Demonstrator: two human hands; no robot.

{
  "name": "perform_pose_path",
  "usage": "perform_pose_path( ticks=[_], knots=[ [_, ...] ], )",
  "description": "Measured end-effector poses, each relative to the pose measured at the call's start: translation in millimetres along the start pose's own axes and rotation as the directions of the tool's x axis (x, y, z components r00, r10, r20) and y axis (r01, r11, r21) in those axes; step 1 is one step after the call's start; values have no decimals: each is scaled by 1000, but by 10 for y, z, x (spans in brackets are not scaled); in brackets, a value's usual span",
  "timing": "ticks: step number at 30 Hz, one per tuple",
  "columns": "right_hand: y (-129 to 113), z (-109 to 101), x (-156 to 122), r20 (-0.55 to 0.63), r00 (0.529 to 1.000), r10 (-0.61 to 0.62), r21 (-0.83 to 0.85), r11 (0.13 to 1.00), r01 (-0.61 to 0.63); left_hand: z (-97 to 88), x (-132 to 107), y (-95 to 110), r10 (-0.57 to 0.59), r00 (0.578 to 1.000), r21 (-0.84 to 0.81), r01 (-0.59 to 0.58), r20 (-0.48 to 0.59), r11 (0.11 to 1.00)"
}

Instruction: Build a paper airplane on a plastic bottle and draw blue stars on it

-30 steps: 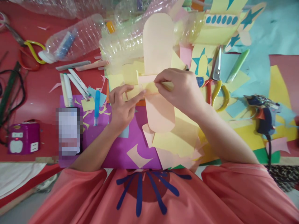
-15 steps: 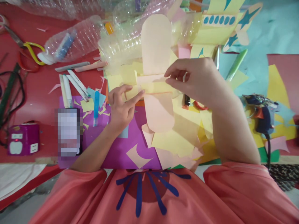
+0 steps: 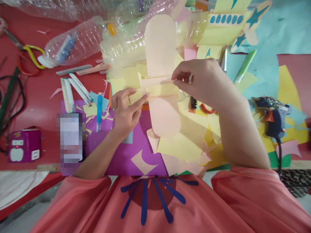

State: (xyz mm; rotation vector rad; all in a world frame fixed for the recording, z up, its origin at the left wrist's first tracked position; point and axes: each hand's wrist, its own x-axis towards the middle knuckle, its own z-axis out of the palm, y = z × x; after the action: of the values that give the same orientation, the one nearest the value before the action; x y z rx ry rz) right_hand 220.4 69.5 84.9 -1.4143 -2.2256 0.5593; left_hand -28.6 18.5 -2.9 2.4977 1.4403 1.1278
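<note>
A long peach paper cutout with rounded ends [image 3: 160,45] lies upright in the middle of the work area. Across its waist runs a folded paper band, with a pale pink strip [image 3: 155,81] along the top and a yellow part [image 3: 161,90] below. My right hand [image 3: 201,77] pinches the right end of the band between thumb and fingertips. From the other side, my left hand [image 3: 127,110] touches the band's left edge with one outstretched finger, its other fingers loosely bent and apart. Yellow paper scraps [image 3: 181,147] lie beneath the cutout.
Clear plastic bottles [image 3: 80,42] lie at the back left, near scissors [image 3: 29,50] and several markers [image 3: 79,87]. A phone [image 3: 71,137] rests on purple card [image 3: 143,136]. On the right are a green marker [image 3: 246,66] and a glue gun [image 3: 274,123]. A decorated yellow paper piece [image 3: 221,30] stands behind.
</note>
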Motion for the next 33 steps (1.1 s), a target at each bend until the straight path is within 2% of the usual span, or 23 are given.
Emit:
perform_pose_path(
  ticks=[4,7,11,14,18,21,24,31,33],
  knots=[
    [60,54,-3,13,998,-68,-82,994,69,-9,6,14,-16,1000,52,15,14,999],
    [55,66,9,27,998,-55,-144,988,58,-1,16,30,-8,1000,73,8,-1,997],
    [37,4,27,1,1000,-23,-139,990,23,21,21,29,63,996,51,-60,-63,997],
    [22,-11,-13,-57,996,-68,-127,990,60,28,17,22,81,994,70,-76,-80,995],
    [-18,207,-208,-219,963,-158,-156,980,126,9,6,30,27,999,25,-26,-24,999],
    [-32,455,-397,-167,978,-125,-180,979,95,-7,4,43,-28,999,-4,28,30,1000],
    [-18,613,-521,-136,984,-114,-190,978,87,-13,7,45,-41,998,0,41,45,999],
    [-55,698,-559,-95,992,-87,-202,977,67,-7,-9,86,-48,999,103,49,-6,993],
    [-65,723,-555,-100,992,-78,-218,974,55,7,-10,115,20,999,137,-16,-32,991]
  ],
)
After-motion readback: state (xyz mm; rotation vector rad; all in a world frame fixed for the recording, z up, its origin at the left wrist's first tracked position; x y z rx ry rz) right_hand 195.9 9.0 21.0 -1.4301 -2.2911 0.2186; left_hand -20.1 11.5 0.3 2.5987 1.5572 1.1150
